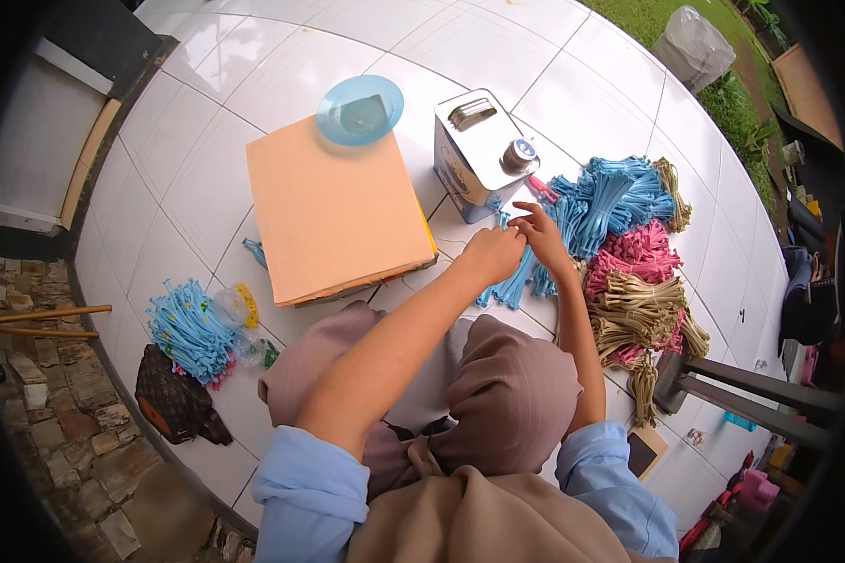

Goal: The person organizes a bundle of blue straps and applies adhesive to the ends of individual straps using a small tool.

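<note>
My left hand (495,254) is closed in a fist above the tiles, near the metal can. A blue end pokes out above it, from a bundle of thin blue straps (509,288) that hangs below the fist. My right hand (545,235) is bent over beside it, fingers apart and reaching toward the left knuckles. No object shows in the right fingers; its palm side is hidden. Just right of my hands lies a heap of blue strap bundles (606,206). Pink bundles (640,251) and beige bundles (640,302) are piled nearer to me.
Ahead stand a peach-topped stack (333,216), a translucent blue dish (392,111) on its far edge, and a metal can (479,155). At left lie more blue straps (190,328), a plastic bag (239,314) and a brown patterned bag (171,399). Grey legs (760,399) stand right.
</note>
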Tool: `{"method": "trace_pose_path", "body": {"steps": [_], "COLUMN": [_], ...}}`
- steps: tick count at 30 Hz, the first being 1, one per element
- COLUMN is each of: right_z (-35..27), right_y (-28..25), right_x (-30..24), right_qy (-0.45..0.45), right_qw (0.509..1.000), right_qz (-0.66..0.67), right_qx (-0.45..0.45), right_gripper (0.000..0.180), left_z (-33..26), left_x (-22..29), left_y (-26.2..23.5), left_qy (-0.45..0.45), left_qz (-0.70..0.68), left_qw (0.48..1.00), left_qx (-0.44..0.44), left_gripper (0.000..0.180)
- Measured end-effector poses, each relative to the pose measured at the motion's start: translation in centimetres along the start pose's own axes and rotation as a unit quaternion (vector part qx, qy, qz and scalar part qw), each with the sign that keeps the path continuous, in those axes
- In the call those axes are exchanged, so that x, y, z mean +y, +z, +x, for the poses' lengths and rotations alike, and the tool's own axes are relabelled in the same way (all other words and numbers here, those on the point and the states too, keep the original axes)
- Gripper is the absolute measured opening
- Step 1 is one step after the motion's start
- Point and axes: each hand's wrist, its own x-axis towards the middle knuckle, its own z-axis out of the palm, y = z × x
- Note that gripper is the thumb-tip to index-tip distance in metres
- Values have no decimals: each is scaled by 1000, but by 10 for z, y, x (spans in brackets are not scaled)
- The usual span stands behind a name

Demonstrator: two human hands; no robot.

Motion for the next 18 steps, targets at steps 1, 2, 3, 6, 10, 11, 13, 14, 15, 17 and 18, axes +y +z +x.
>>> {"method": "trace_pose_path", "body": {"steps": [1,2,3,6,10,11,13,14,15,17,18], "right_z": [-2,-9,-16,-36,-34,-31,-24,-20,-22,-26,-27], "right_y": [0,-1,16,56,76,70,67,69,63,61,60], "right_x": [38,75,94,134,132,129,113,104,105,118,113], "right_qy": [18,37,80,116,32,43,96,140,151,130,112], "right_qw": [995,982,969,946,949,950,958,950,939,929,921], "right_qz": [37,68,46,-37,-154,-182,-62,61,108,153,197], "right_qx": [86,173,229,301,274,251,265,271,290,310,318], "right_gripper": [33,34,34,46,53,54,56,57,58,59,59], "left_z": [12,19,16,17,11,14,18,18,23,30,30], "left_x": [4,8,1,-9,-21,-17,-20,-25,-25,-23,-23], "left_y": [22,47,69,129,186,189,187,184,181,172,169], "left_qy": [-22,-8,-68,-198,-269,-300,-352,-355,-344,-312,-312], "left_qz": [-17,-33,-108,-273,-461,-430,-384,-380,-464,-595,-596], "left_qw": [999,999,991,930,798,818,832,834,796,720,720], "left_qx": [-21,-39,31,146,280,238,189,187,180,172,170], "left_gripper": [16,16,19,31,36,35,30,30,27,21,21]}}
